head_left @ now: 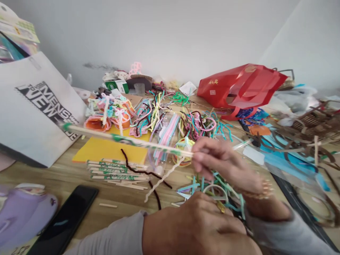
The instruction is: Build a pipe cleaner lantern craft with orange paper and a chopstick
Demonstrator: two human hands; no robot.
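Observation:
My right hand (225,166) pinches the end of a long wrapped chopstick (127,140), white paper with green print, held level and pointing left over the table. A cream pipe cleaner (162,179) dangles from near those fingers. My left hand (196,223) lies low in front, knuckles up, fingers curled over teal and white pipe cleaners (212,187); what it grips is hidden. A stack of more wrapped chopsticks (117,170) lies to the left with a dark brown pipe cleaner (140,171) across it.
A yellow sheet (106,148) and heaps of coloured pipe cleaners (159,113) fill the middle. A white printed tote bag (34,106) stands left, a black phone (66,219) and a purple object (23,212) front left, a red bag (239,85) back right, brown cut-outs (313,124) right.

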